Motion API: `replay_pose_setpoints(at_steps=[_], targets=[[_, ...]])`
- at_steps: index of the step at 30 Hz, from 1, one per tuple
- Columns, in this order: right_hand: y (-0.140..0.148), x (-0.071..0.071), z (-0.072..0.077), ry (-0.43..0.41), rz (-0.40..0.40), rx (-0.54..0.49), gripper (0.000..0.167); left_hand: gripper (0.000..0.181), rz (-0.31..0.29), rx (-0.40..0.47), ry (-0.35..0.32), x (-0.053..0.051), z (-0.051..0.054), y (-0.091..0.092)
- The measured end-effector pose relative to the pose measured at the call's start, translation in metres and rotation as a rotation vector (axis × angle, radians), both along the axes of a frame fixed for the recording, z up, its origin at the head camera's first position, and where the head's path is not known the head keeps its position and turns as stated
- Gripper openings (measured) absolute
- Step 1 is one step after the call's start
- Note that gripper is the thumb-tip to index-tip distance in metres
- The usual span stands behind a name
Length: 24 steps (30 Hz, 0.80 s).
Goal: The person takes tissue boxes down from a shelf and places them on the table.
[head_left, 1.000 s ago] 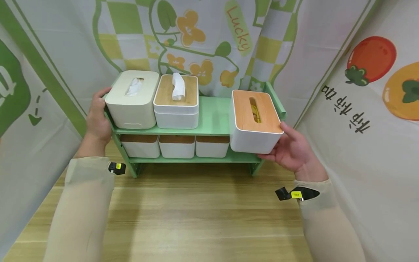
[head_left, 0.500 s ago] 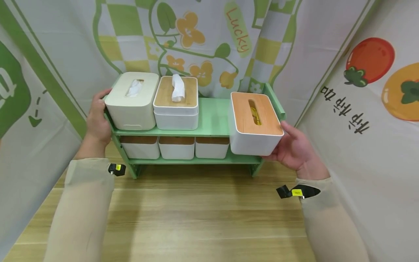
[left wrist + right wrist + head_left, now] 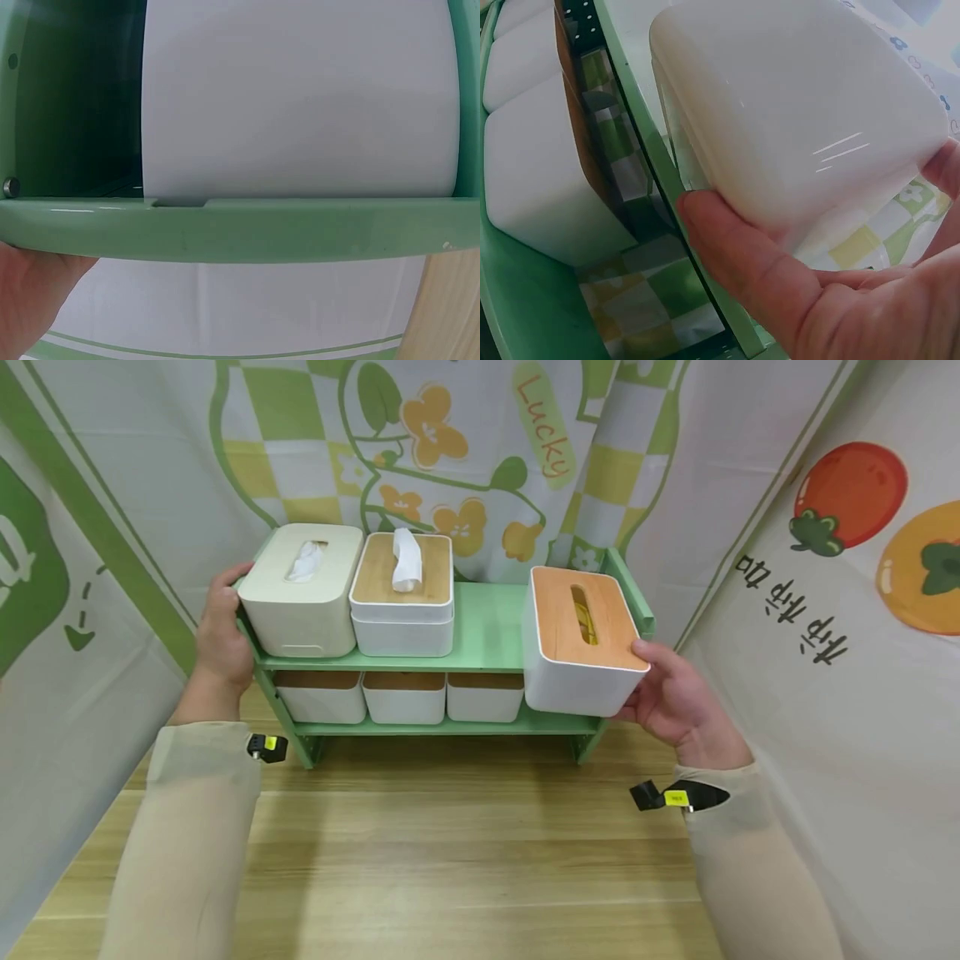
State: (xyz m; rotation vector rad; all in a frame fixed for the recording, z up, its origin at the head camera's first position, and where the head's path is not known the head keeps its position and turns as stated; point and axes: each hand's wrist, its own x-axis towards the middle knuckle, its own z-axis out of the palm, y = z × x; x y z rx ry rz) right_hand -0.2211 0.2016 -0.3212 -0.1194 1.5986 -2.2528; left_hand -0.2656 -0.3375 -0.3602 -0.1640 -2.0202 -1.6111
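In the head view, my right hand [image 3: 678, 702] holds a white tissue box [image 3: 581, 687] with an orange-brown wooden lid at its front right corner. The thumb lies over the lid's edge, and the other fingers are mostly hidden beside and under the box. Tilted slightly, this box overhangs the front of the green shelf's [image 3: 491, 622] upper tier, and something yellow shows through its slot. At the rack's left end, my left hand [image 3: 225, 639] grips the side, next to a cream tissue box [image 3: 300, 618]. The left wrist view shows only part of that hand [image 3: 34, 292] against the green side rail.
A white tissue box [image 3: 405, 631] with a bamboo lid and a raised tissue stands beside the cream one. Below, the lower tier carries several white boxes [image 3: 405, 702] with brown tops. Printed cloth walls enclose the rack, and wooden flooring [image 3: 450, 843] lies in front.
My right thumb has slid slightly left onto the lid's corner. The held box has hardly moved, and the left hand keeps its place on the shelf.
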Motion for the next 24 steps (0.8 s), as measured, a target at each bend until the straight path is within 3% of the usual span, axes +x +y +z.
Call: replay_pose_setpoints(at_steps=[11,24], targets=[[0.003,0.015,-0.002,0.121,0.091,-0.09,0.061,0.057,-0.005,0.008,-0.014,0.0,0.002,0.001],[0.007,0.032,-0.008,0.16,0.146,-0.07,0.05,0.056,0.003,0.0,-0.01,0.001,0.001,0.001]])
